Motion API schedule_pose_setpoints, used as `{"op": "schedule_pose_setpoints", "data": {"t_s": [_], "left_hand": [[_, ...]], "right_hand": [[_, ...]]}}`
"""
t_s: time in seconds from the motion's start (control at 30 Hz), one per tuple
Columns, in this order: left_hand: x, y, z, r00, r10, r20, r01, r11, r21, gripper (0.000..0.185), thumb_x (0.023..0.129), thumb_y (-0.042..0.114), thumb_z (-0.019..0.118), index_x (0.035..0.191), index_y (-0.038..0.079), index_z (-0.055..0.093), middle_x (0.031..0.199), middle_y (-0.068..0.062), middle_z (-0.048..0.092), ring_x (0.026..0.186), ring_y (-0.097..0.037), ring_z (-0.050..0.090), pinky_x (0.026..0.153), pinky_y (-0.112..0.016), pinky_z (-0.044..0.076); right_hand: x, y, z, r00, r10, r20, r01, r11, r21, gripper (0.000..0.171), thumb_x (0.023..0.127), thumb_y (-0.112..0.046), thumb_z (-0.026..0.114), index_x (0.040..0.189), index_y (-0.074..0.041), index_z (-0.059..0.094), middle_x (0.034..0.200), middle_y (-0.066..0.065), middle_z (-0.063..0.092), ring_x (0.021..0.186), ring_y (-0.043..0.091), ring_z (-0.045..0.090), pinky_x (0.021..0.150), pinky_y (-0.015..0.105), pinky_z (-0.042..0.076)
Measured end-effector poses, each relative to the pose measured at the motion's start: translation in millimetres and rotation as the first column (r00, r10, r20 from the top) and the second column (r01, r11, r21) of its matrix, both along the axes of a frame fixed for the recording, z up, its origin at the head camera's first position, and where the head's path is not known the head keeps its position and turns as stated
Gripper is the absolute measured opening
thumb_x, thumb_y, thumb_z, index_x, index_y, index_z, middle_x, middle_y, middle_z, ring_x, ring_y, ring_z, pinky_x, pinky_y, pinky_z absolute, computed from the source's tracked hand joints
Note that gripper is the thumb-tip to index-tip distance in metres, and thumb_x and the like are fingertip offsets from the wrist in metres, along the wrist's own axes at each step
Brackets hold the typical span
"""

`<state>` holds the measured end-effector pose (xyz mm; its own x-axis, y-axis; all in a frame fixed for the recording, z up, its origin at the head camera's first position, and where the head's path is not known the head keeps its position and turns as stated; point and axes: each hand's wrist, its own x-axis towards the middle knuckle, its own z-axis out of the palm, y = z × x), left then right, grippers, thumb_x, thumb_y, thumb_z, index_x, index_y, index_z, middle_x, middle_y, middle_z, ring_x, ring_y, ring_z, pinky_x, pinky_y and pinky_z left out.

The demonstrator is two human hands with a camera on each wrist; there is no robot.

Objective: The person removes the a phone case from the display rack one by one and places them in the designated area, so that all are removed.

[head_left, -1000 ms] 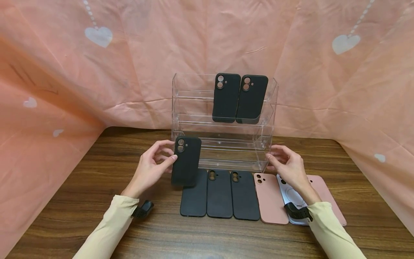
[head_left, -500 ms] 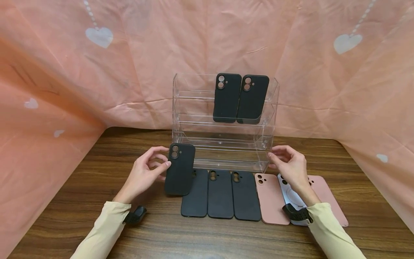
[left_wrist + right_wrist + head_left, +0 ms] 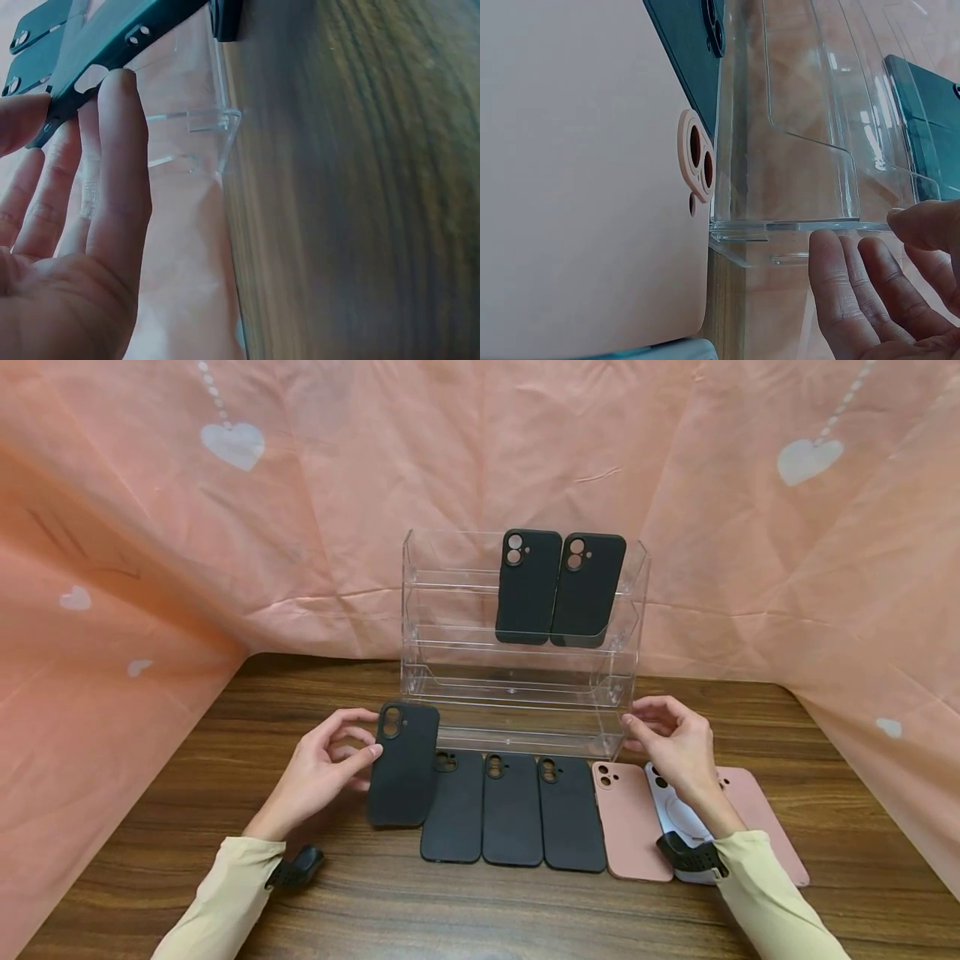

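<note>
My left hand [image 3: 322, 768] pinches a black phone case [image 3: 405, 768] by its left edge, thumb in front and fingertips behind. In the left wrist view, the forefinger touches the held case [image 3: 112, 37] near a cutout. The case is raised at the left end of a row of phone cases, slightly overlapping a black case [image 3: 454, 814]. At the right end of a clear acrylic display rack [image 3: 517, 718], my right hand [image 3: 675, 743] holds the side wall between thumb and fingers. Two black phone cases [image 3: 528, 589] stand side by side on the rack's top tier, toward the right.
Two more black cases [image 3: 512, 818] lie in the row before the rack, followed by a pink case [image 3: 633, 827], a white case [image 3: 686, 818] partly under my right wrist, and another pink case [image 3: 765, 818]. Pink cloth [image 3: 337, 485] hangs behind the wooden table [image 3: 450, 910].
My left hand has moved left and toward me with the black phone case, uncovering more of the leftmost case in the row. The right hand stays at the rack's side.
</note>
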<state>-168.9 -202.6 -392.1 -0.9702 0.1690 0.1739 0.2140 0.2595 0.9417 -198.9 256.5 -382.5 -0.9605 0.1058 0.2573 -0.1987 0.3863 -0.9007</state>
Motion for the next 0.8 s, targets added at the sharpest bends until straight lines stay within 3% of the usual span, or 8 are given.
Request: {"op": "schedule_pose_setpoints", "data": {"t_s": [0.23,0.57,0.8], "left_hand": [[4.2,-8,-3.7,0.996,-0.026,0.086,0.026,1.000,-0.004,0.047,0.096,0.011,0.072,0.139,0.017,0.053,0.102,-0.010,0.065,0.073,-0.013,0.072,0.060,-0.046,0.065],[5.4,-14,-11.6,0.975,-0.054,0.214,0.059,0.998,-0.019,0.048,0.098,0.011,0.069,0.141,0.020,0.051,0.107,-0.017,0.062,0.079,-0.017,0.072,0.062,-0.048,0.065],[5.0,-14,-14.3,0.962,-0.101,0.255,0.118,0.992,-0.052,0.047,0.098,0.007,0.067,0.142,0.012,0.051,0.107,-0.023,0.063,0.086,-0.019,0.072,0.061,-0.046,0.065]], "right_hand": [[0.5,0,1.1,1.000,0.006,0.007,-0.006,1.000,-0.002,0.032,0.095,-0.010,0.073,0.121,0.005,0.063,0.092,-0.019,0.069,0.082,-0.003,0.072,0.070,0.028,0.065],[1.7,-1,2.4,1.000,0.009,-0.001,-0.009,1.000,0.009,0.033,0.095,-0.010,0.072,0.123,0.004,0.061,0.094,-0.018,0.069,0.083,-0.003,0.072,0.070,0.029,0.066],[1.7,-1,3.4,1.000,0.014,-0.004,-0.014,1.000,0.011,0.033,0.095,-0.009,0.072,0.124,0.005,0.061,0.094,-0.018,0.069,0.083,-0.003,0.072,0.070,0.029,0.066]]}}
